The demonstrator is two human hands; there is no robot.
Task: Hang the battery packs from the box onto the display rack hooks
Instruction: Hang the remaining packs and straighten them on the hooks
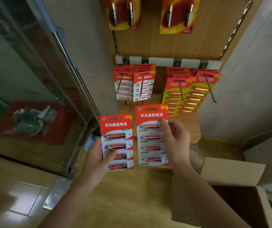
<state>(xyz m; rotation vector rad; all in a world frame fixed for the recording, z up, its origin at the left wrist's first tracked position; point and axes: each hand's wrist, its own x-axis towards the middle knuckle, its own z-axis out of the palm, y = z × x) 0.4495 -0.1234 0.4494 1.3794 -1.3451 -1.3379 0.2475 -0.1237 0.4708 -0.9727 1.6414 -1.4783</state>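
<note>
- The left hand [99,155] grips one red battery pack [116,142] by its lower left edge, thumb pressed across the front near the second battery, holding the card upright
- The right hand [176,142] holds a second red pack [150,135] by its right edge, fingertips curled over the front beside the top battery; this card sits a little higher than the left one
- The two held packs are side by side with a narrow gap between them, each showing four small batteries in a column and an oval hang slot at the top
- Both cards hover below the display rack [168,60], not on any hook
- On the rack's left two hooks hang stacks of matching red packs [134,84]
- On the right two hooks hang red and yellow-green packs [191,92], with the bare end of the rightmost hook [211,92] sticking out past them
- Higher on the rack hang two larger red and yellow blister cards [150,14]
- An open cardboard box [230,171] sits on the floor at lower right, near the right forearm; its contents are in shadow and cannot be made out
</note>
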